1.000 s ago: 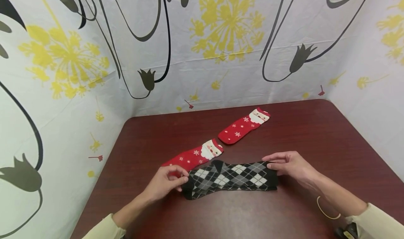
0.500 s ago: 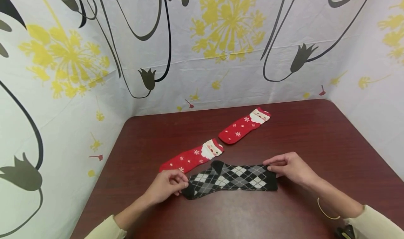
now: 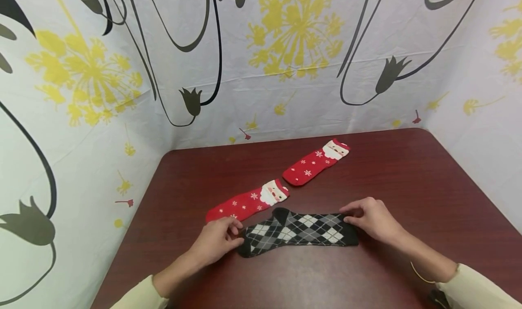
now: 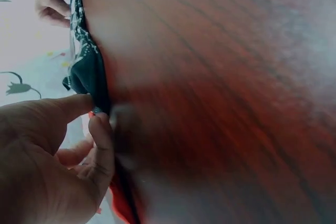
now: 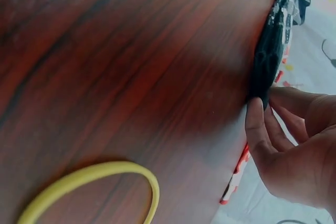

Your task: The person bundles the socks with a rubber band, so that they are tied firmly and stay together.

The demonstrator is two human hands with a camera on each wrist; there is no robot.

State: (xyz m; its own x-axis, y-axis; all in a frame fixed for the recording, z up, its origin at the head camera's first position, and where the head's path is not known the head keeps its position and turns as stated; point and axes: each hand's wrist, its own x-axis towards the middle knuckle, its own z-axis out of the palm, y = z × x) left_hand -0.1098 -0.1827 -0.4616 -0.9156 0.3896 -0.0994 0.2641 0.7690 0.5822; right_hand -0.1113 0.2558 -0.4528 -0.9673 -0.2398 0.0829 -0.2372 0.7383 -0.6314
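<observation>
A black, grey and white argyle sock (image 3: 299,232) lies stretched flat across the table, its heel pointing toward the back. At its toe end on the left, my left hand (image 3: 214,242) pinches the dark tip between thumb and fingers. My right hand (image 3: 374,223) grips the far corner of the black cuff with thumb and fingertips. In the left wrist view the sock's dark toe (image 4: 92,77) runs up from the thumb. The right wrist view has the cuff (image 5: 262,72) between the fingers of that hand.
Two red Santa socks lie behind the argyle one: a nearer sock (image 3: 244,205) close to my left hand, and a farther sock (image 3: 314,164). The dark red table (image 3: 302,277) meets patterned cloth walls (image 3: 261,96) at back and sides. A yellow loop (image 3: 422,273) hangs by my right forearm.
The argyle sock's toe lies slightly straighter than a second ago, and its heel shows more fully. My left hand has lowered a little; both hands stay at the sock's ends.
</observation>
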